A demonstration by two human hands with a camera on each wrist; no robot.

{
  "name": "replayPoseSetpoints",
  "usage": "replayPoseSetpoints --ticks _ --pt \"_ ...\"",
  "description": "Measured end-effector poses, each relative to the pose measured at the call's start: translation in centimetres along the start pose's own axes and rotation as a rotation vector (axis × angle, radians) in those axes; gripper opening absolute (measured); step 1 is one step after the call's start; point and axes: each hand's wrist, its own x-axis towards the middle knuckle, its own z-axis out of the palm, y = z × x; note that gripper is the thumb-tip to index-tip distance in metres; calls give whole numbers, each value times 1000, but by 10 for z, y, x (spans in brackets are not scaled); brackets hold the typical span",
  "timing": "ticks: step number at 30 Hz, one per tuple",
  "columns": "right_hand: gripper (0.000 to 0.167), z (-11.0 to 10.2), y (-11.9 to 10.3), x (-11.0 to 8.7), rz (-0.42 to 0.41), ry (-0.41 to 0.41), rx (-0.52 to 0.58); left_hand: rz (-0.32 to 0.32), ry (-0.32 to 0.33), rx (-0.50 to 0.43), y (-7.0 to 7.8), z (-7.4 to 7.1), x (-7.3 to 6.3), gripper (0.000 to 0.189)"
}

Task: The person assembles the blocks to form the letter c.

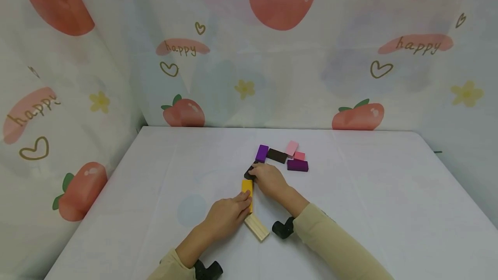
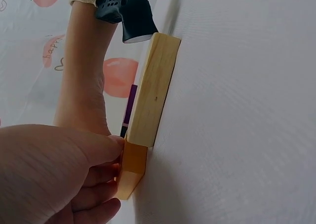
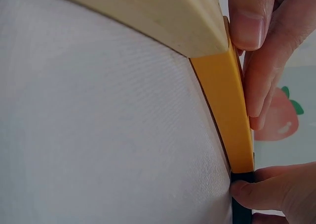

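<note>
A yellow block [image 1: 245, 186] lies on the white table, its near end against a pale wooden block [image 1: 257, 227]. My left hand [image 1: 227, 215] rests over the yellow block, its fairly straight fingers touching the top. At its far end, a black block [image 1: 249, 172] is pinched by my right hand [image 1: 270, 180], thumb on the near side. In the right wrist view, the black block [image 3: 242, 211] meets the end of the yellow block [image 3: 224, 110]. A purple block [image 1: 262, 153] stands just beyond the right fingertips, partly overlapping the black block in the head view.
Right of the purple block lie a dark brown block [image 1: 277, 156], a light pink block [image 1: 292, 148], a coral pink block [image 1: 299, 156] and a dark purple block [image 1: 297, 166]. A patterned cloth [image 1: 288, 85] hangs behind the table [image 1: 389, 211]. Black wrist cameras [image 1: 283, 228] sit under both wrists.
</note>
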Motion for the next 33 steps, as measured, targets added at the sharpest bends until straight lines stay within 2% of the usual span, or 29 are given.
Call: replayPoseSetpoints --ticks 6,13,20,25,30,33 --pt "22 -1 0 0 5 17 22 0 15 -66 -4 0 0 33" --pt "24 -3 0 2 57 8 84 -54 18 -144 -6 -2 4 32" --pt "32 -10 0 2 83 -10 142 -83 35 -155 -4 -6 7 31" --pt "39 -20 4 -1 99 -12 174 -108 45 -183 0 -3 7 31" --pt "42 -30 15 -9 150 -3 191 -86 94 -151 4 3 2 31" --pt "41 -33 24 -14 153 14 185 -67 119 -138 5 2 1 30"
